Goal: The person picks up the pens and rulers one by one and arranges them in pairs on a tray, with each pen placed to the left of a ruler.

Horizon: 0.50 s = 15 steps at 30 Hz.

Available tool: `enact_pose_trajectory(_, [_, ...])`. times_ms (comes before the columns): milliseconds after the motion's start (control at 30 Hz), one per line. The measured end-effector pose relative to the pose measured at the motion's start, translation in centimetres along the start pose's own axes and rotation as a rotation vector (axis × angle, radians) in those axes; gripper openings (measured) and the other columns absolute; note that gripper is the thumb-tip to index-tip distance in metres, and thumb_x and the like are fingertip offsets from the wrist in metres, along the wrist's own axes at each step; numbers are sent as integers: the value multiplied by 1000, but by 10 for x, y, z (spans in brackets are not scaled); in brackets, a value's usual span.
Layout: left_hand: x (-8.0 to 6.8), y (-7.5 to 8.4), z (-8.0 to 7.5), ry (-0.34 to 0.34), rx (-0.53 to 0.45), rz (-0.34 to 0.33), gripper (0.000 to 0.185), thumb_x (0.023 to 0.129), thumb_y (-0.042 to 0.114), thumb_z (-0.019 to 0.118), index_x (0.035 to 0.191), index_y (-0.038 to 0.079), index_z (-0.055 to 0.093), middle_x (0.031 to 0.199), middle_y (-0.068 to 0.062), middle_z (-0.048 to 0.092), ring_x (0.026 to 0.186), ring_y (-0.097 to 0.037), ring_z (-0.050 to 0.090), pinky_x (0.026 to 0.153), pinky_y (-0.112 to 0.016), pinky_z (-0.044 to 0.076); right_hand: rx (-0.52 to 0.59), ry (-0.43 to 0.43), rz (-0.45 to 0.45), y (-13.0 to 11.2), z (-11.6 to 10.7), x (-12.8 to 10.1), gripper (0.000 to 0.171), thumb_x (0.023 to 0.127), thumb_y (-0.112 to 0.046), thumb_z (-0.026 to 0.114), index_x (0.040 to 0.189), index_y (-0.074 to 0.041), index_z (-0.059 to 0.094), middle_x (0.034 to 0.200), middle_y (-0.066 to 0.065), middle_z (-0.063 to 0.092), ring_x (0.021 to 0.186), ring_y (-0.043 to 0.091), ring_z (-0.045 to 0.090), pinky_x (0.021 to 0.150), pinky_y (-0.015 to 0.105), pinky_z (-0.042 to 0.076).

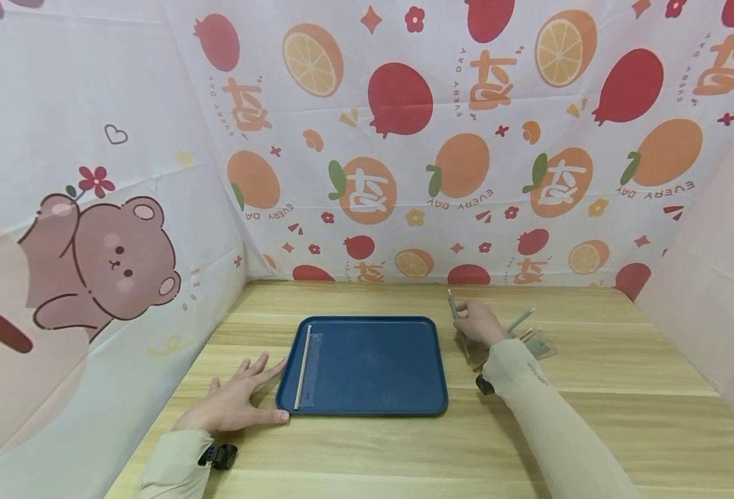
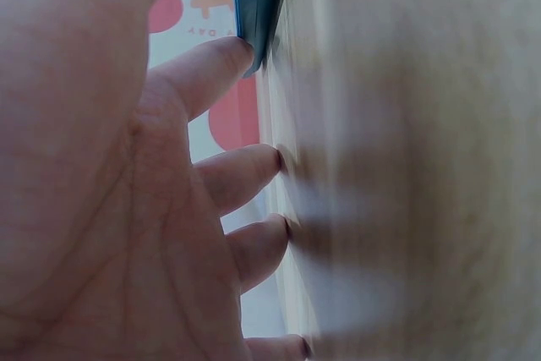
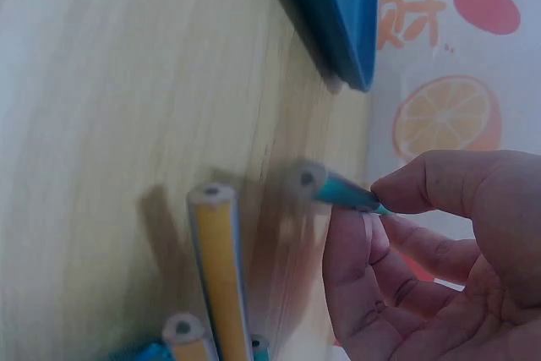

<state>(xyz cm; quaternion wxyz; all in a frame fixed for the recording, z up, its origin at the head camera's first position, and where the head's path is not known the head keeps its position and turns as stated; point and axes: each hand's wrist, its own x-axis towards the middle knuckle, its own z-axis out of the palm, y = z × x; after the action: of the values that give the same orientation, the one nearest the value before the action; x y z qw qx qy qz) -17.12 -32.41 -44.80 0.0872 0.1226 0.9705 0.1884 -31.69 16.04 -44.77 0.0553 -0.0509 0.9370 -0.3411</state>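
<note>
My right hand (image 1: pixel 480 323) pinches a green pencil (image 3: pixel 338 192) between thumb and fingers, to the right of the blue tray (image 1: pixel 379 367). One flat end of that pencil points toward the right wrist camera. Along the tray's left side lie a pale wooden pencil (image 1: pixel 302 367) and a transparent ruler (image 1: pixel 314 367). At the tray's left edge my left hand (image 1: pixel 236 402) spreads its fingers, thumb at the near left corner and a fingertip at the rim. In the left wrist view, other fingertips rest on the table. More pencils, among them a yellow one (image 3: pixel 220 268), lie under my right wrist, partly hidden.
Right of my right hand, another green pencil (image 1: pixel 521 319) sticks out beside a flat greenish item (image 1: pixel 540 345). The wooden table (image 1: pixel 367 457) ends at a fruit-print cloth (image 1: pixel 398 208) behind and a bear-print cloth (image 1: pixel 204 208) on the left.
</note>
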Motion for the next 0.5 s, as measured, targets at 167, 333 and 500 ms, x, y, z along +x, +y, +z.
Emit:
enact_pose_trajectory(167, [0, 1, -1, -4, -11, 1, 106, 83, 66, 84, 168, 25, 38, 175, -31, 22, 155, -69, 15, 103, -100, 6, 120, -14, 4, -6, 2, -8, 50, 104, -6, 60, 150, 12, 50, 109, 23, 75, 73, 16, 67, 64, 26, 55])
enact_pose_trajectory(333, [1, 1, -2, -9, -16, -7, 106, 83, 66, 84, 169, 24, 38, 175, -30, 21, 156, -69, 14, 103, -100, 6, 187, -23, -8, -11, 7, -16, 53, 103, -3, 57, 153, 10, 46, 101, 19, 77, 69, 15, 69, 63, 26, 55])
enact_pose_trajectory(500, [1, 1, -1, -8, -11, -5, 106, 83, 66, 84, 168, 24, 38, 175, -31, 21, 156, -69, 15, 103, -100, 6, 229, -32, -16, -18, 11, -25, 57, 101, -3, 56, 156, 8, 43, 89, 15, 73, 64, 18, 67, 61, 28, 54])
